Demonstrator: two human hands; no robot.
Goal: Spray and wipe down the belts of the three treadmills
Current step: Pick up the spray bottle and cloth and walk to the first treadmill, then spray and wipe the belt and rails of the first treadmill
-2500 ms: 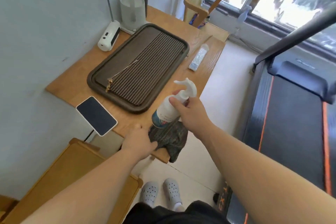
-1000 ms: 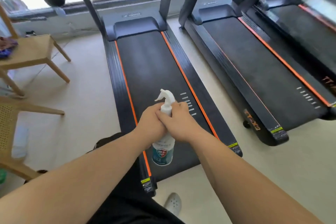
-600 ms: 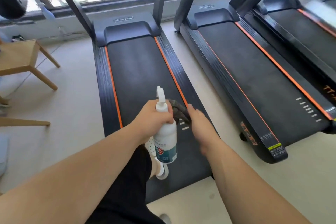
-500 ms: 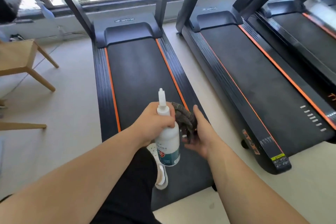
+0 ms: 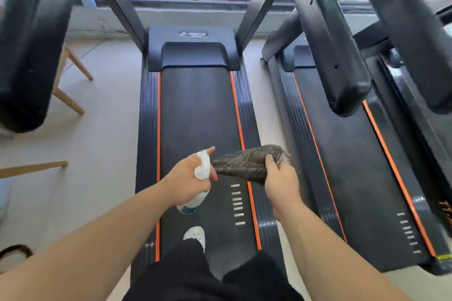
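The belt point(image 5: 198, 117) in front of me is black, with an orange line on each side, and my white shoe point(image 5: 195, 234) stands on its near end. Above it my left hand point(image 5: 188, 178) grips the spray bottle point(image 5: 202, 168), one finger stretched along its white head. Just to the right, my right hand point(image 5: 278, 178) holds the dark cloth point(image 5: 244, 164) with curled fingers; the cloth's left end is just beside the bottle. A second treadmill point(image 5: 342, 154) lies to the right.
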